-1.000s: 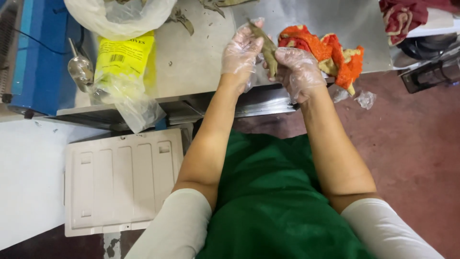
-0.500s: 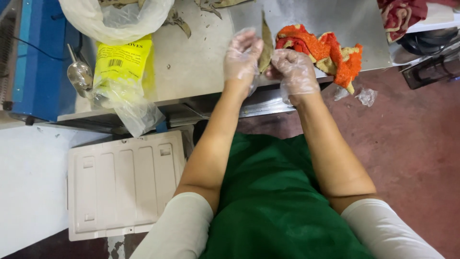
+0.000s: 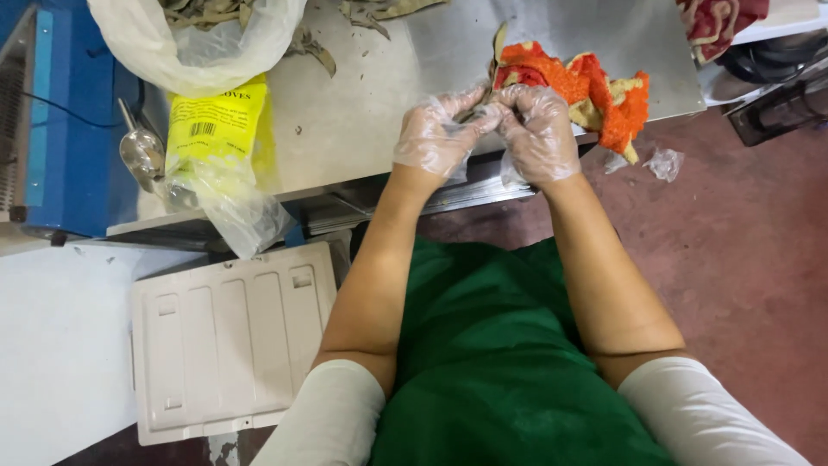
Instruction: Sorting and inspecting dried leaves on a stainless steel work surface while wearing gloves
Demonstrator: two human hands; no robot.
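- Since the earlier frames, your hands had drawn together: half a second back they stood a little apart on the leaf, and now their fingertips met at its lower end.
- You held the leaf (image 3: 494, 59), a long, narrow, dried, olive-brown strip, upright over the table edge, its top reaching past the cloth.
- It looked very light, thin and brittle; I judged it would crack if bent hard, so a soft pinch low on the strip, near the stem end, suited it best.
- Your left hand (image 3: 435, 136) in its clear glove had thumb and forefinger narrowed onto the leaf's bottom.
- Your right hand (image 3: 539, 129), gloved too, had its fingers curled in close and pinching the same end; both grips touched each other.
- Loose plastic gloves probably made the hold a bit slippery, so you needed fingertips, not palms.
- Just behind the right hand lay the orange cloth (image 3: 604, 86), crumpled on the steel table (image 3: 362, 121).
- Well to the left sat a yellow packet (image 3: 216, 129) with a clear bag (image 3: 237, 211) hanging off the edge.
- At the far left corner a white bag (image 3: 203, 47) held more leaves, and a few lay scattered nearby (image 3: 366, 13).
- A metal scoop (image 3: 138, 148) rested beside a blue machine (image 3: 65, 129).
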